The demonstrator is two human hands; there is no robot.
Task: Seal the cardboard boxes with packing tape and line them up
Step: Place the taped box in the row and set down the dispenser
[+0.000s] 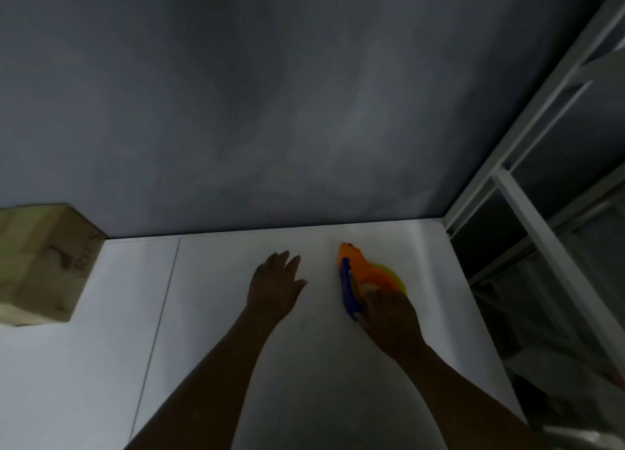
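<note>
1. The right hand (392, 317) lies over the rear of an orange tape dispenser (355, 263), which rests on the white table (101, 365) near its far right corner. The fingers curl down around the dispenser's body and a fingertip shows just under the blue handle (348, 290), so the hand grips the tool.
2. The dispenser's orange nose points away from the person, towards the grey wall (270, 94). A yellow-green rim (392, 273) shows on its right side, partly covered by the hand.
3. The left hand (274, 287) is just beside the dispenser, to its left and apart from it. Its fingers are straight and slightly spread, palm down, holding nothing. The blur hides whether it touches the table.
4. One cardboard box (44, 263) stands at the far left of the table, against the wall and well apart from both hands. Its flaps look closed, but the blur hides whether tape runs over them.
5. A white metal shelving rack (527, 212) stands along the table's right edge.
</note>
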